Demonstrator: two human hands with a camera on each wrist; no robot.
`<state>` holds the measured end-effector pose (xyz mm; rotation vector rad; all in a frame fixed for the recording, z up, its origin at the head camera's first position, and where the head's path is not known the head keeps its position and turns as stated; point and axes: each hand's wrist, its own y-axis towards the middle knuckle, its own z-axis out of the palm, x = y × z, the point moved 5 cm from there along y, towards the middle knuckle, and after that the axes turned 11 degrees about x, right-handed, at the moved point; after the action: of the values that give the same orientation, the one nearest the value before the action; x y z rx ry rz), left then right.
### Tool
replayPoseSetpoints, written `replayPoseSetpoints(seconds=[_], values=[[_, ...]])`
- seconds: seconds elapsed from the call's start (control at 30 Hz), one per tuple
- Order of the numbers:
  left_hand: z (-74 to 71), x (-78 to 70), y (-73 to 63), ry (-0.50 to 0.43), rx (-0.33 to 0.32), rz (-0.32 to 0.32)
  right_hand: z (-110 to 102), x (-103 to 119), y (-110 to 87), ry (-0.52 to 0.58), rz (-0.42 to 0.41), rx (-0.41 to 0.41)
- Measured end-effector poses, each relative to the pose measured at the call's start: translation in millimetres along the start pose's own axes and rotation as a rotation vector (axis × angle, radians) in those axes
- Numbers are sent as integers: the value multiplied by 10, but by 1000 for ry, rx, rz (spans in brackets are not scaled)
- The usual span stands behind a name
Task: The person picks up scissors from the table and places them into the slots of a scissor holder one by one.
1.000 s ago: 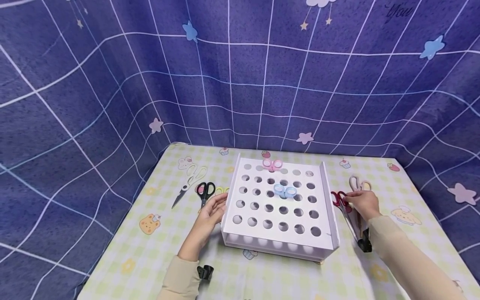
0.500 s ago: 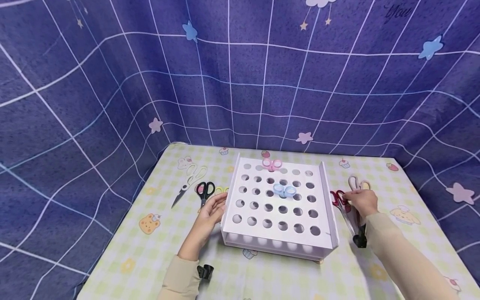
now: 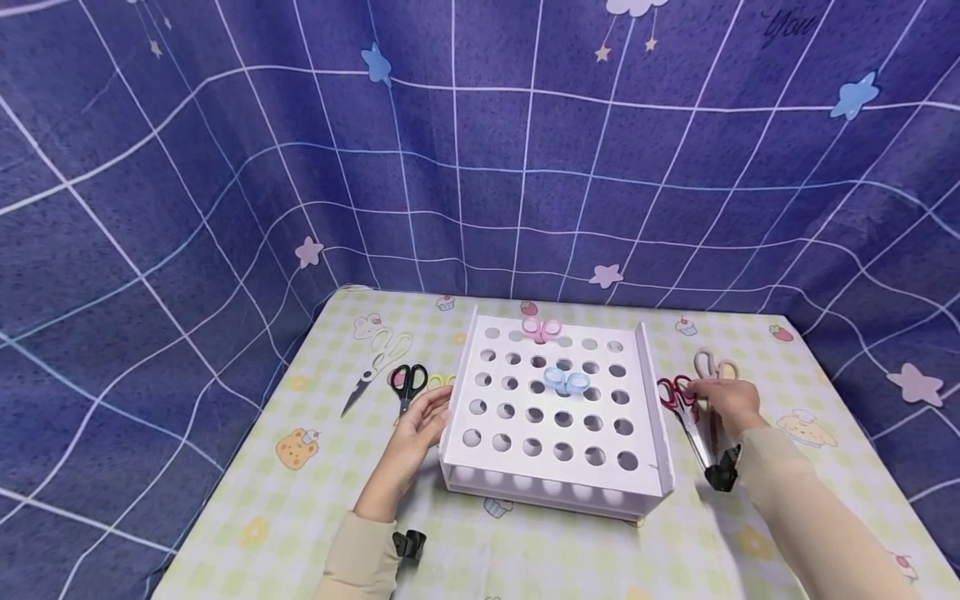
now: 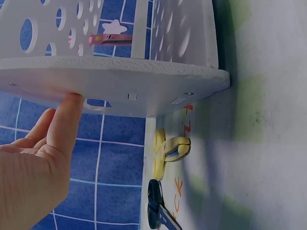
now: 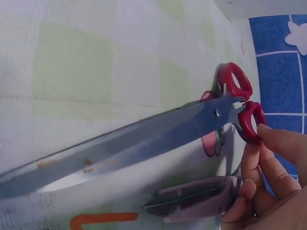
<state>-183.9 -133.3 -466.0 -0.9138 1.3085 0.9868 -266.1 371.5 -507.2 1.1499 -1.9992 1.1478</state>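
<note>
My right hand [image 3: 729, 402] pinches one handle loop of the red-handled scissors [image 5: 163, 136] between thumb and fingers, to the right of the white rack [image 3: 517, 461]. Their long blades extend toward the wrist, closed together. Beneath my right hand lies a pair of pale pink-beige scissors [image 3: 716, 364], partly hidden. My left hand [image 3: 415, 429] touches the rack's left side panel [image 4: 120, 86] with fairly straight fingers. Pink-handled scissors [image 3: 542, 330] stand in the rack's back row of holes, and light blue-handled scissors [image 3: 566, 381] stand nearer its middle.
Left of the rack lie white-handled scissors [image 3: 378, 363], black-handled scissors [image 3: 407, 382] and yellow-handled scissors [image 4: 173, 149], the last partly hidden by the left hand in the head view. A checked cloth [image 3: 255, 492] covers the table; a blue curtain [image 3: 480, 192] hangs behind.
The red-handled scissors have shifted slightly in my right hand's pinch, their blade tips moving a little away from me. My left hand and the rack hold still; the head view drifts slightly.
</note>
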Motion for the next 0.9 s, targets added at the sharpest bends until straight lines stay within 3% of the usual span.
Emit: replayPoseSetpoints(seconds=[0.6,0.9], values=[[10,-6,-11,-16,10,6,-17,131,-140,482,-10,157],[8,-8,-7,-15,6,12,-57,229,-198,660,-91,212]])
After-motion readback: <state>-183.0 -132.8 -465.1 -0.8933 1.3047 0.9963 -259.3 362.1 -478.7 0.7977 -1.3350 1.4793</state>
